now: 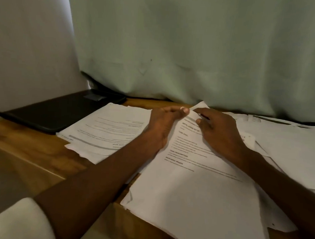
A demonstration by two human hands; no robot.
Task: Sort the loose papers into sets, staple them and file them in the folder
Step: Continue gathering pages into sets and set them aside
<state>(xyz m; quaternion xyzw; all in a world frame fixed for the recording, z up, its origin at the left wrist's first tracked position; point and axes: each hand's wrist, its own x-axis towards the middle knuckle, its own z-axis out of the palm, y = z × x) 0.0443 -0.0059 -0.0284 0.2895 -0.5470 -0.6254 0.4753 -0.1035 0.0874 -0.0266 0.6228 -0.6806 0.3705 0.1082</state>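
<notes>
A printed paper set [192,174] lies in front of me on the wooden table, its text facing me. My left hand [163,123] rests on its upper left part, fingers stretched toward the top corner. My right hand [218,132] lies on the top of the same set, and its fingers pinch the raised top corner of the sheet. A second printed set [106,130] lies to the left, turned the other way. More loose papers [286,145] spread to the right. A black folder [60,110] lies closed at the back left. No stapler is visible.
A pale green curtain [191,49] hangs right behind the table and touches the papers' far edge. A white wall [30,52] stands at the left. The table's front edge [35,165] runs diagonally at the lower left.
</notes>
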